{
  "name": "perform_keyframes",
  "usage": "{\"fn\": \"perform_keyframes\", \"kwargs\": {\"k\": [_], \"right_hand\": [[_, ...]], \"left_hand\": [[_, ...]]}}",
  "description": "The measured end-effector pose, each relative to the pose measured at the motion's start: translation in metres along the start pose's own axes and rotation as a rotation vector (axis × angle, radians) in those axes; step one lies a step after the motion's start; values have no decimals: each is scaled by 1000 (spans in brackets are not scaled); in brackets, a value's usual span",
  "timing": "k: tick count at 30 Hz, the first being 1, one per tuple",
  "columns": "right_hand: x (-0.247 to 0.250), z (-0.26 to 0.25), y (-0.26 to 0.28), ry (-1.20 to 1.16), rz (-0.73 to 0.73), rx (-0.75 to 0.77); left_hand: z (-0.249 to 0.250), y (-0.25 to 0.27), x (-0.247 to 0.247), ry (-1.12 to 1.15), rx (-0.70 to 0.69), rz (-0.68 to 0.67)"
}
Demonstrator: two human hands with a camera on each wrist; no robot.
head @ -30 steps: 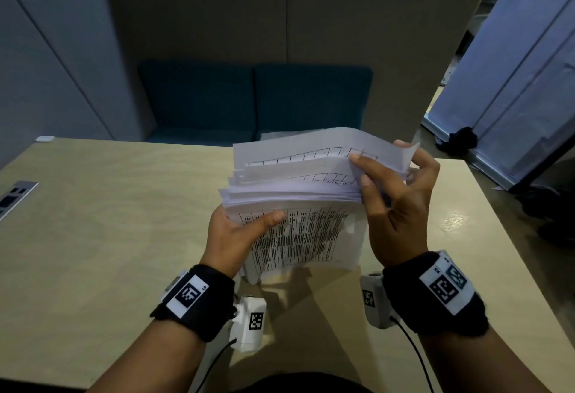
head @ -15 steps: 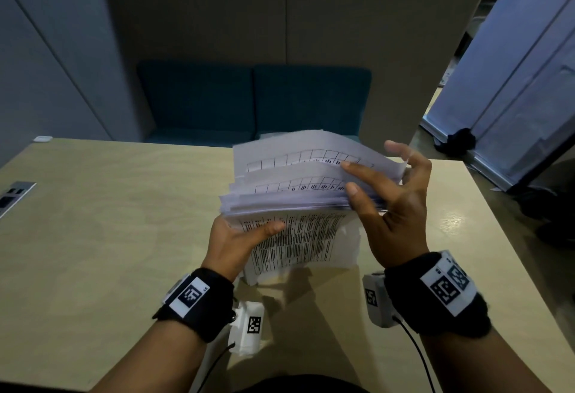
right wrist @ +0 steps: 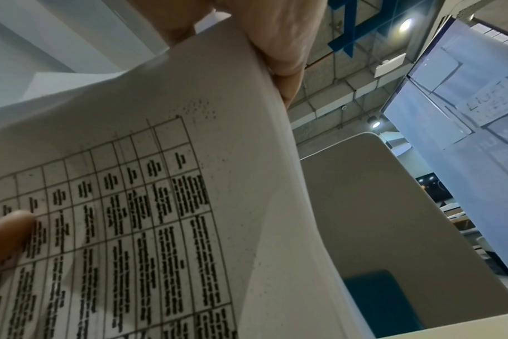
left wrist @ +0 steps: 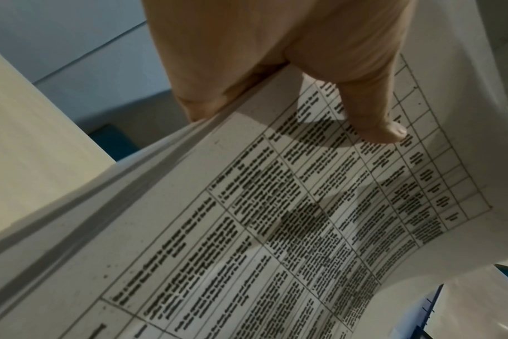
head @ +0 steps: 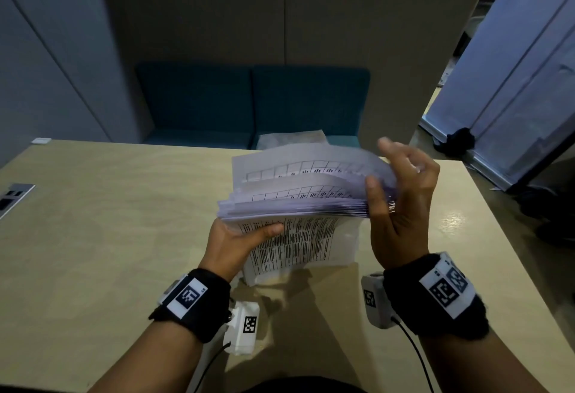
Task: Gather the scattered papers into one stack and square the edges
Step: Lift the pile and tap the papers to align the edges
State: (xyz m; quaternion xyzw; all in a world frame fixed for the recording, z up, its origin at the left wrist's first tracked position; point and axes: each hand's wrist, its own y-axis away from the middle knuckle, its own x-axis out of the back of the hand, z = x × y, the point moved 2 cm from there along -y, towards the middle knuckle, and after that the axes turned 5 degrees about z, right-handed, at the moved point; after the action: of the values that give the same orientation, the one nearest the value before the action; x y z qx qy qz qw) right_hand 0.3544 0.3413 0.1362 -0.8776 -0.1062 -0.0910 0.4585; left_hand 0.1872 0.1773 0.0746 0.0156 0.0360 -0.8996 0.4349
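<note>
Head view: stack of papers (head: 298,206) held upright over the wooden table (head: 93,237), bottom edge down near the tabletop; whether it touches can't be told. Left hand (head: 239,243) grips the stack's left side, thumb laid across the printed front sheet, other fingers behind the pile & out of sight. Right hand (head: 401,206) at the stack's right edge, thumb pressed to the front near the top corner; its fingers rise loosely bent behind the top sheets, blurred, so can't tell if they pinch anything. Top edges uneven: two sheets w/ grid lines stick up above the rest & curl back, pile below fanned a bit on the left.

Left wrist view: thumb (left wrist: 374,110) flat on a printed table page, sheet edges stepped along the left side, not flush.

Right wrist view: right-hand fingertips (right wrist: 284,52) at the upper right edge of the bowed front sheet; the other hand's thumb (right wrist: 6,231) shows at lower left on the print.

Also in sight: both wrists w/ black bands carrying marker tags & white camera units, teal sofa (head: 249,103) beyond the table's far edge, power socket panel (head: 12,196) set in the table at left
</note>
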Motion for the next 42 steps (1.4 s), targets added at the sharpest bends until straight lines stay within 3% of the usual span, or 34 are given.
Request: {"fn": "perform_keyframes", "kwargs": {"k": [11,17,18,20,23,25,27,30,34,38,42], "right_hand": [[-2,2,2,104,-92,-37],[-2,4,4,22,-124,-68],[-1,8,5,-47,-93,-104],[-2,21,8,-215,-87,-316],[-9,47,21,-306,-259,-678],[-13,59,36,-333,-411,-768],[-17,67,46,-401,-450,-817],[-22,65,48,-538,-331,-857],[-26,56,44,-521,-180,-819],[-25,49,48,-468,-178,-787],[-24,33,41,-547,-69,-727]], "left_hand": [[4,0,-3,40,-36,3],[0,0,-2,-1,8,41],[0,0,-2,-8,27,73],[-3,-2,0,14,50,135],[0,-4,4,56,35,219],[4,-6,3,75,41,214],[9,-5,2,79,51,186],[20,-3,-5,32,32,148],[26,-4,-9,36,-43,145],[23,-5,-10,71,-61,138],[30,-4,-11,107,-134,187]]}}
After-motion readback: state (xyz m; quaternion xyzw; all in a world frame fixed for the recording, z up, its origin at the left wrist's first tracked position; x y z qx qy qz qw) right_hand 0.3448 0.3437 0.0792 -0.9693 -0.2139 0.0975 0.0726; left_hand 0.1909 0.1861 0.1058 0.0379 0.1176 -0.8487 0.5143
